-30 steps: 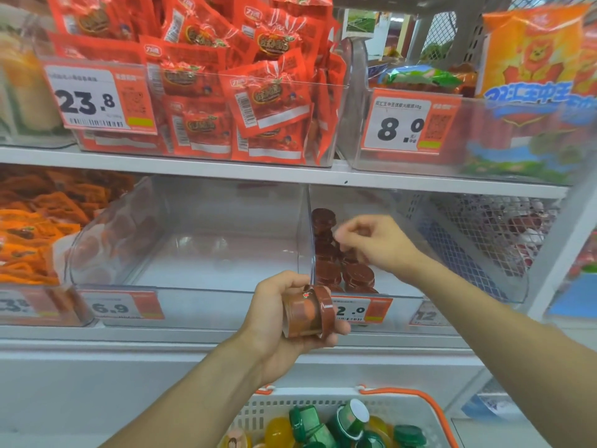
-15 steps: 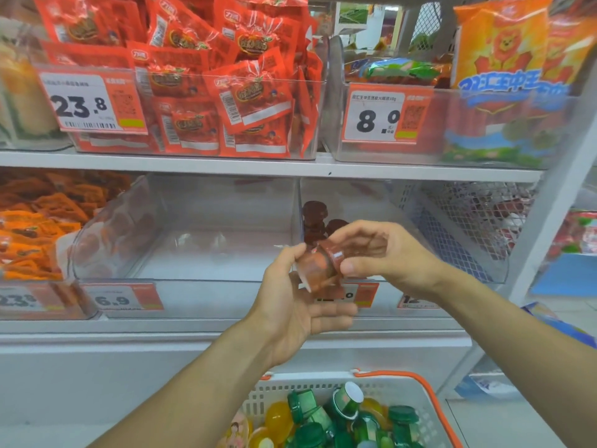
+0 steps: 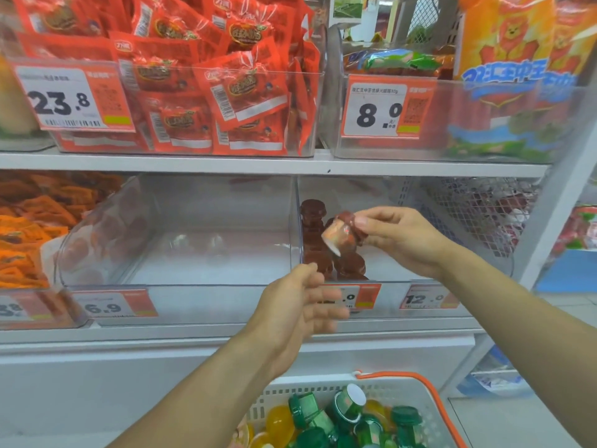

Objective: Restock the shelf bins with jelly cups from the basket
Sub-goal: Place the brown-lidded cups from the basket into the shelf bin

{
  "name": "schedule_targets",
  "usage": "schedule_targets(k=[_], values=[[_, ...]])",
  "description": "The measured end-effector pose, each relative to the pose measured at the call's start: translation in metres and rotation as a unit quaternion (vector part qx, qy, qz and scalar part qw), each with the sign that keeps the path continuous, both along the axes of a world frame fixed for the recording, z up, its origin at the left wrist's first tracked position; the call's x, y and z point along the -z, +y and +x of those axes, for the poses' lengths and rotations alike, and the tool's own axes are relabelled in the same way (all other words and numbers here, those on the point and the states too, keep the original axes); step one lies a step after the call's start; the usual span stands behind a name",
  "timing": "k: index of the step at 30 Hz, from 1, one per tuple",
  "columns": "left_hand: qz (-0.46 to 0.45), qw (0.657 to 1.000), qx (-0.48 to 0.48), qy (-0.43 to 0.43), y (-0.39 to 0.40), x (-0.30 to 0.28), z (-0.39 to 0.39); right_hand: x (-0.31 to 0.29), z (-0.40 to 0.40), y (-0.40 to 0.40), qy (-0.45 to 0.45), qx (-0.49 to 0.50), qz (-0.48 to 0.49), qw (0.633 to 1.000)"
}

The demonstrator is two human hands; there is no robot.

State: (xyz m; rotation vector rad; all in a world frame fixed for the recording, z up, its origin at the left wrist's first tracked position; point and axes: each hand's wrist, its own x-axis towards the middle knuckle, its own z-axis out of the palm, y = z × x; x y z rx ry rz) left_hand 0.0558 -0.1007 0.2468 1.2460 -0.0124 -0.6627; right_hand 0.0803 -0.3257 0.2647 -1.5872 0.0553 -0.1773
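Observation:
My right hand (image 3: 399, 236) pinches a red-brown jelly cup (image 3: 340, 234) just above the front of the clear shelf bin (image 3: 397, 291) on the middle shelf. Stacks of red-brown jelly cups (image 3: 315, 240) stand at the left side of that bin. My left hand (image 3: 298, 313) hangs lower, in front of the bin's price tag, fingers relaxed and holding nothing. The white basket (image 3: 416, 391) with an orange rim sits at the bottom, filled with green and yellow jelly cups (image 3: 339, 418).
A clear bin (image 3: 181, 286) tagged 6.9 sits left of the jelly bin. Orange snack packs (image 3: 29, 227) fill the far-left bin. Red snack packets (image 3: 206, 85) and an orange bag (image 3: 507, 50) fill the upper shelf bins. A white mesh panel (image 3: 475, 215) stands right.
The jelly cup passed from my left hand to my right, which lifted it toward the bin. My left hand let go and dropped lower.

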Motion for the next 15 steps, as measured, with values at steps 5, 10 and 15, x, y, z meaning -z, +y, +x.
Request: schedule_targets(k=[5, 10, 15], values=[[0.083, 0.996, 0.035, 0.004, -0.001, 0.012, 0.002, -0.004, 0.066, -0.021, -0.022, 0.155, -0.212, 0.965], [0.140, 0.990, 0.016, 0.008, -0.005, 0.025, 0.010, 0.002, 0.114, -0.027, 0.039, 0.132, -0.422, 0.896], [0.157, 0.987, 0.029, 0.014, -0.010, 0.029, 0.012, 0.015, 0.120, -0.026, 0.067, 0.094, -0.487, 0.866]])
